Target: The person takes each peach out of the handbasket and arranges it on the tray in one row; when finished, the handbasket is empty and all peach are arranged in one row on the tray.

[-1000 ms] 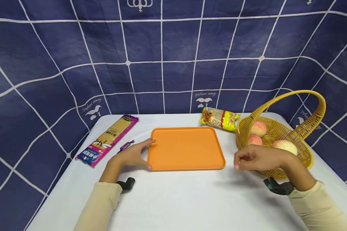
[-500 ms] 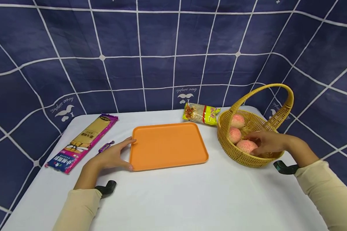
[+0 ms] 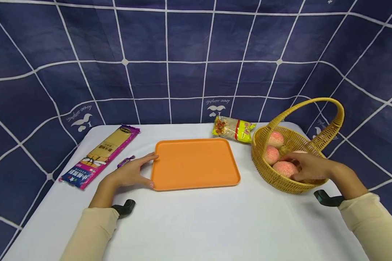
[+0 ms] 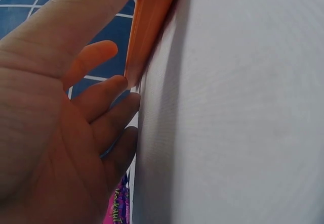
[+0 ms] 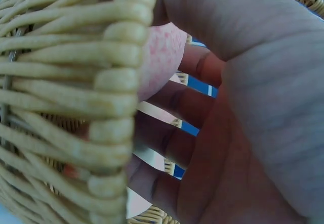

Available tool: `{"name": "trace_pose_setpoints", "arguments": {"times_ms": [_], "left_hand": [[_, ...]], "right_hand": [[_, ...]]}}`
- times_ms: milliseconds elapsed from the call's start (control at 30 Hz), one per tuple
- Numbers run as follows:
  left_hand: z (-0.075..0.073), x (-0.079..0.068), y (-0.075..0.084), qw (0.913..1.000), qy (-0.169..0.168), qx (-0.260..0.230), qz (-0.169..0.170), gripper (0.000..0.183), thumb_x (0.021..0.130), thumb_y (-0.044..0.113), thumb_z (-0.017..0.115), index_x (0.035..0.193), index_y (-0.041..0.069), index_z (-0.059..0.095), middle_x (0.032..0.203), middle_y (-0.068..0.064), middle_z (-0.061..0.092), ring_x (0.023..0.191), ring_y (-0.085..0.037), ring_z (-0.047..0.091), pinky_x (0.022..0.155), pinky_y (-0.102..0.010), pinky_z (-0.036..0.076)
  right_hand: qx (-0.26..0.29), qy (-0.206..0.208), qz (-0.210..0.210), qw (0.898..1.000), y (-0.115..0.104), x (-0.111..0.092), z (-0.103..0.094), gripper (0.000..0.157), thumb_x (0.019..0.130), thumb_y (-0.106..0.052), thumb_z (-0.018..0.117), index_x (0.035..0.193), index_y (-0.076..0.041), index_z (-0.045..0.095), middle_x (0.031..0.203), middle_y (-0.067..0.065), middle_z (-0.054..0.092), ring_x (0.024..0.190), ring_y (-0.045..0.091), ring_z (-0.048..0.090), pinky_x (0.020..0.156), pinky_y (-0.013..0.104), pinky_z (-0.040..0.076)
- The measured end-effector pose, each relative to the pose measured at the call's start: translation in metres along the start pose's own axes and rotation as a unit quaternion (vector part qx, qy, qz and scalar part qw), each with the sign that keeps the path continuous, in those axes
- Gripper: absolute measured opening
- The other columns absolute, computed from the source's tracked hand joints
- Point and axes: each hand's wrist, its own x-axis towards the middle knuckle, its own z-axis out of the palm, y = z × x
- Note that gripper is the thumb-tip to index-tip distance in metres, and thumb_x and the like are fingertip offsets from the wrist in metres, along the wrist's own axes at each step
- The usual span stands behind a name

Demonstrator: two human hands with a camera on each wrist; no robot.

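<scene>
In the head view my right hand (image 3: 313,166) reaches into the yellow wicker basket (image 3: 264,177), its thumb and fingers curled round a pink speckled peach (image 3: 285,169) at the near side. The right wrist view shows this peach (image 5: 163,57) between thumb and fingers, partly hidden by the woven rim (image 5: 116,107). Beside it in the basket lie more peaches (image 3: 271,155), one partly covered by the hand. My left hand (image 3: 128,175) rests at the left edge of the orange tray (image 3: 196,163), with thumb and fingers spread; in the left wrist view its fingers look relaxed.
A long pasta packet (image 3: 101,156) lies at the left of the white table (image 3: 196,224), with a small purple wrapped candy (image 3: 125,161) close to the left hand. Behind the tray is a yellow-ended food bag (image 3: 233,128). The basket's tall handle (image 3: 336,119) arches above it.
My right hand has moved from in front of the basket into it and closed round a peach. My left hand stays at the tray's edge. The head view has shifted.
</scene>
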Motion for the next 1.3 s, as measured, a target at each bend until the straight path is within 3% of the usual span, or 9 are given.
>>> {"name": "trace_pose_setpoints", "arguments": {"times_ms": [233,533,767,933,1300], "left_hand": [[-0.003,0.003,-0.002,0.9998,-0.014,-0.017,0.003,0.104,0.071,0.039,0.093,0.156,0.014,0.039,0.163,-0.015,0.028,0.15,-0.039,0.022,0.119,-0.06,0.018],[-0.005,0.004,-0.007,0.9999,0.006,-0.012,-0.008,0.096,0.068,0.04,0.094,0.149,0.011,0.05,0.16,-0.012,0.036,0.147,-0.037,0.029,0.117,-0.058,0.024],[-0.004,0.002,-0.005,0.9997,0.013,-0.021,-0.008,0.079,0.068,0.038,0.094,0.135,0.011,0.06,0.159,-0.011,0.039,0.147,-0.038,0.03,0.117,-0.06,0.023],[-0.004,0.001,-0.004,0.9996,0.015,-0.025,-0.006,0.077,0.068,0.037,0.094,0.133,0.012,0.061,0.158,-0.012,0.039,0.147,-0.038,0.03,0.117,-0.06,0.024],[-0.003,0.002,-0.006,0.9996,0.014,-0.02,-0.015,0.08,0.068,0.039,0.094,0.136,0.013,0.06,0.159,-0.011,0.038,0.147,-0.038,0.03,0.117,-0.061,0.024]], "right_hand": [[0.004,0.02,-0.011,1.0,0.002,-0.002,0.004,0.061,0.079,-0.01,0.083,0.134,-0.008,0.057,0.122,0.004,0.06,0.1,0.015,0.056,0.082,0.025,0.051],[-0.005,0.046,-0.002,0.999,0.001,-0.002,0.008,0.057,0.078,-0.013,0.087,0.128,-0.01,0.06,0.117,0.002,0.062,0.099,0.019,0.057,0.082,0.026,0.052],[-0.028,0.082,-0.039,0.995,0.005,-0.001,0.014,0.055,0.077,-0.014,0.089,0.125,-0.01,0.062,0.114,-0.005,0.062,0.098,0.011,0.057,0.083,0.026,0.052],[-0.055,0.114,-0.064,0.99,0.007,-0.001,0.017,0.057,0.073,-0.017,0.092,0.122,-0.009,0.063,0.11,-0.006,0.063,0.093,0.008,0.057,0.078,0.027,0.053],[-0.022,0.147,-0.007,0.989,0.002,-0.018,-0.003,0.059,0.073,-0.01,0.089,0.124,-0.006,0.06,0.105,0.002,0.065,0.087,0.012,0.06,0.067,0.026,0.055]]}}
